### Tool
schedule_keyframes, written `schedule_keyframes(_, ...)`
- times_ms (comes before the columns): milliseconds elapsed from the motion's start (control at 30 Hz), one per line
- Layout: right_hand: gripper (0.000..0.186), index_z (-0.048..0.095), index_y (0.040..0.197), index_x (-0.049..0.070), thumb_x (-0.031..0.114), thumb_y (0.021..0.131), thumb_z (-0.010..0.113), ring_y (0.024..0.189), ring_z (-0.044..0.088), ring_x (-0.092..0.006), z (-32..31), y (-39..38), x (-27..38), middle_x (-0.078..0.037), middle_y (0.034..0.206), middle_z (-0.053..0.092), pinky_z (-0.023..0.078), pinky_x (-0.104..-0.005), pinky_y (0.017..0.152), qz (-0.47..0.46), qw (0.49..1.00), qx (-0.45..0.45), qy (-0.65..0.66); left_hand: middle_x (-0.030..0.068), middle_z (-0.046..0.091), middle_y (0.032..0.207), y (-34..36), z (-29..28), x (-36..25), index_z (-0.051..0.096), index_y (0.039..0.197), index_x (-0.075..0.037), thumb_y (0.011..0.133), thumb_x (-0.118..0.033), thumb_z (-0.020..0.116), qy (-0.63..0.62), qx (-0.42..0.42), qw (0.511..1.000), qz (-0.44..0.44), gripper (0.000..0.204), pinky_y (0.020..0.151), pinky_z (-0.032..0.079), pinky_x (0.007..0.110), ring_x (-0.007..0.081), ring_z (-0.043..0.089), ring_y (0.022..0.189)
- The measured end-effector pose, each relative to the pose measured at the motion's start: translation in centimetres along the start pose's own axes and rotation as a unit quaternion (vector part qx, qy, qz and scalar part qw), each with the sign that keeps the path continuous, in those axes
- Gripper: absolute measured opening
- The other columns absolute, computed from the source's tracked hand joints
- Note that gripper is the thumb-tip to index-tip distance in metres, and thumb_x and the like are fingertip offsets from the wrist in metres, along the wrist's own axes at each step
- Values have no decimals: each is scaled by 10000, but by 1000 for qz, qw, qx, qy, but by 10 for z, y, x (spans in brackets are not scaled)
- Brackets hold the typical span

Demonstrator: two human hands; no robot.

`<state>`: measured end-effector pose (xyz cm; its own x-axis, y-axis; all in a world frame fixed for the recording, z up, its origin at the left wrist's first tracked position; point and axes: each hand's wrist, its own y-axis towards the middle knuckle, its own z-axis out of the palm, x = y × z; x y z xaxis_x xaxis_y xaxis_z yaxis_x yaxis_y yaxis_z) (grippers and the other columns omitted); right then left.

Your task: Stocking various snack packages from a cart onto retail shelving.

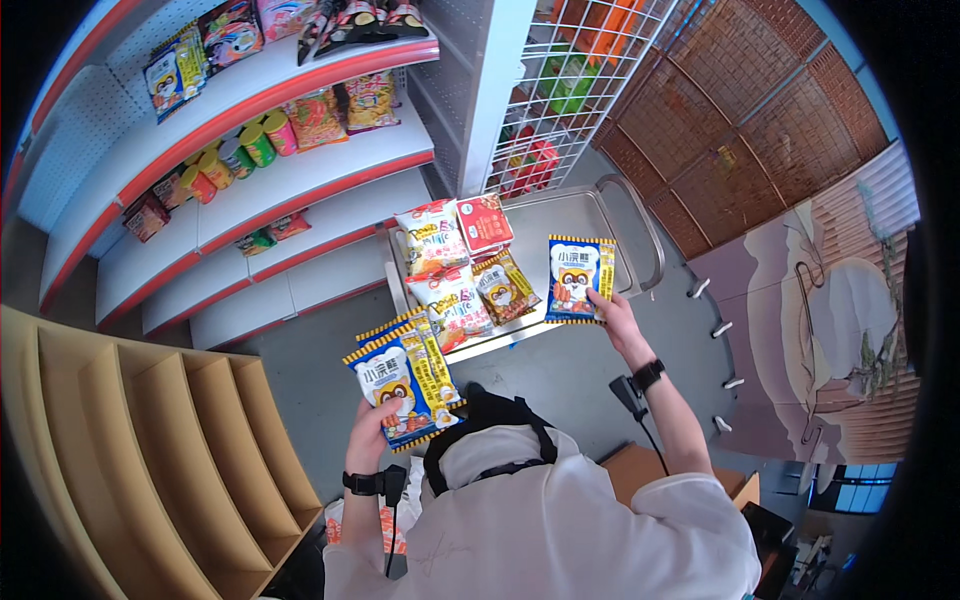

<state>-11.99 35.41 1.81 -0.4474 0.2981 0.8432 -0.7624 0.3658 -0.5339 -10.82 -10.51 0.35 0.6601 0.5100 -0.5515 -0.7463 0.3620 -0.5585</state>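
Note:
My left hand (370, 428) is closed on a small stack of blue and yellow snack bags (378, 367), its thumb across the front one, left of the cart's near edge. A single snack bag (568, 258) of the same blue and yellow kind is gripped at its lower right corner by my right hand (617, 316). That bag is above the right part of a metal cart (575, 212). On the cart's left part lie white and pink snack bags (432, 238), a red packet (486, 221) and a brown and yellow bag (503, 287).
Red-edged white shelves (300, 82) at the left carry snack bags, including similar blue and yellow bags (175, 75), and colourful canisters (257, 145). Beige wooden compartments (165, 410) stand lower left. A wire grid (575, 80) rises behind the cart, and a folding screen (790, 290) is at right.

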Motion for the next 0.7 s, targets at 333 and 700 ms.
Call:
schedule_keyframes(333, 364, 595, 1083, -29, 244, 863, 693, 805, 645, -132, -48, 216, -62, -73, 940, 672, 522, -269, 705, -35, 986, 10, -160, 148, 604, 1175, -1, 25, 41, 472, 1256, 26, 788, 37, 629, -14, -139, 987, 83, 494, 923, 496, 394, 265, 617, 1046)
schedule_keyframes(700, 264, 621, 1063, 34, 248, 908, 634, 753, 643, -127, -39, 366, -104, -49, 895, 677, 546, -297, 621, -2, 984, 110, -137, 132, 609, 1173, 23, 104, 110, 459, 1280, 25, 801, -9, 634, -61, -276, 950, 133, 511, 910, 499, 376, 256, 613, 1046)
